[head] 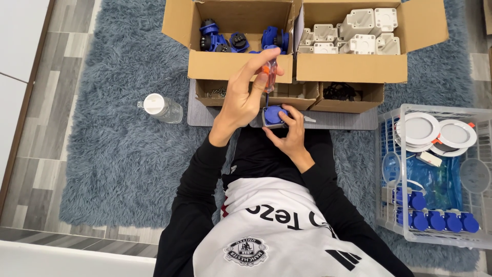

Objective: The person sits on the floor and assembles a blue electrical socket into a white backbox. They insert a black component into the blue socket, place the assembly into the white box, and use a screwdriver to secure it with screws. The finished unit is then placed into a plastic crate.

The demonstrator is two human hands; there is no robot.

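You sit on a grey rug (118,154) before cardboard boxes (241,64). Your left hand (243,97) grips an orange-handled screwdriver (269,69) upright; your right hand (291,134) clasps a blue-lidded socket (274,115).

Orange-handled screwdriver (270,69) is standing near-vertical, its shaft pointing toward six o'clock onto the socket unit. Grey socket unit with round blue cap (273,116) is sitting face-up directly below, at the twelve o'clock edge of the lap.

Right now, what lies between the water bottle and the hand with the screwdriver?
In the head view, only bare grey shaggy rug lies between the bottle and the left hand.
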